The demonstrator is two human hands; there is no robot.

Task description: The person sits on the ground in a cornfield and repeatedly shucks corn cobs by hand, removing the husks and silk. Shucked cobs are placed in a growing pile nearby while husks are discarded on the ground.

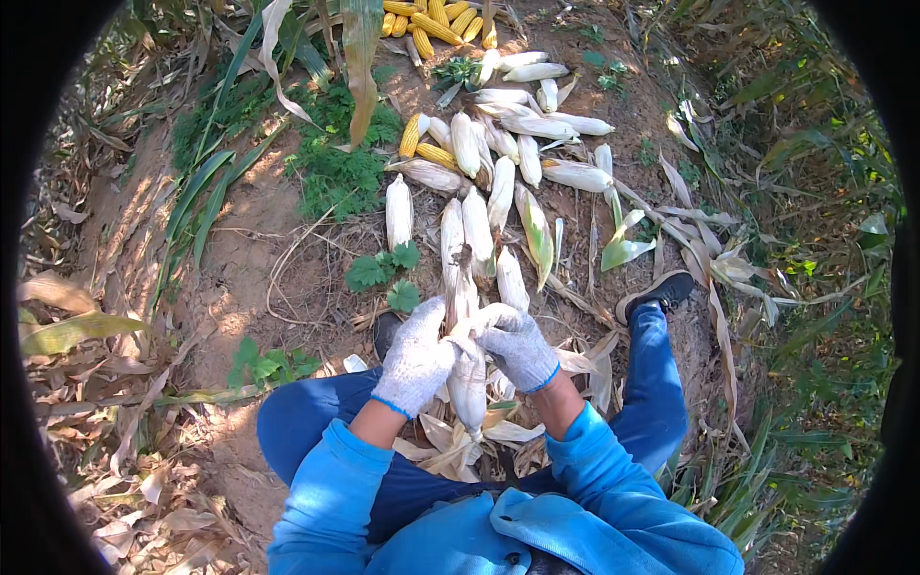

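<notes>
Between my knees, my left hand [415, 359] and my right hand [512, 343], both in white knit gloves with blue cuffs, pinch the husk of a corn ear [468, 392] from either side. The ear hangs below my fingers with pale husk around it. Just above the gloves, another husked ear [461, 291] points away from me, its dark dry silk showing. Whether the two ears are joined is hidden by my fingers. Several ears in pale husks [478, 223] lie on the soil in front, one with a greenish husk [535, 233].
Bare yellow cobs [435, 27] are heaped at the far end. Green weeds [338, 165] grow at the left, and a small leafy plant [381, 269] stands near my left shoe. Loose husks [445, 445] lie between my legs. Dry stalks [668, 223] and corn plants flank the right.
</notes>
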